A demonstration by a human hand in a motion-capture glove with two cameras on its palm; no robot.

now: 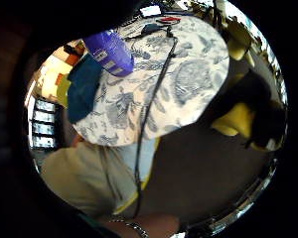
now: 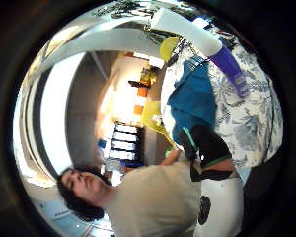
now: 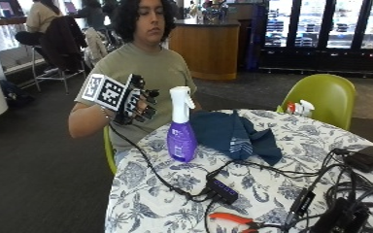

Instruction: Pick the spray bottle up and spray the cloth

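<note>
From the outside view we see the person's gloved right hand (image 3: 135, 103) raised in the air beyond the counter (image 3: 147, 194) edge nearest the person, its fingers (image 3: 149, 102) loosely bent and grasping nothing, with a clear gap to the spray bottle (image 3: 181, 125). The bottle, purple with a white trigger head, stands upright on the blue floral tablecloth near that same edge. Just beside it, further in from the edge, we see the dark blue cloth (image 3: 233, 134) lying crumpled on the counter; whether the two touch we cannot tell. In the thumb-side palm view we see the bottle (image 2: 207, 42) beside the cloth (image 2: 192, 101). The little-finger-side palm view shows us the bottle's purple body (image 1: 109, 52) next to the cloth (image 1: 82, 87) on the patterned counter top. A black power strip (image 3: 223, 189) and orange-handled pliers (image 3: 235, 219) lie nearer the opposite edge, among black cables (image 3: 322, 187).
</note>
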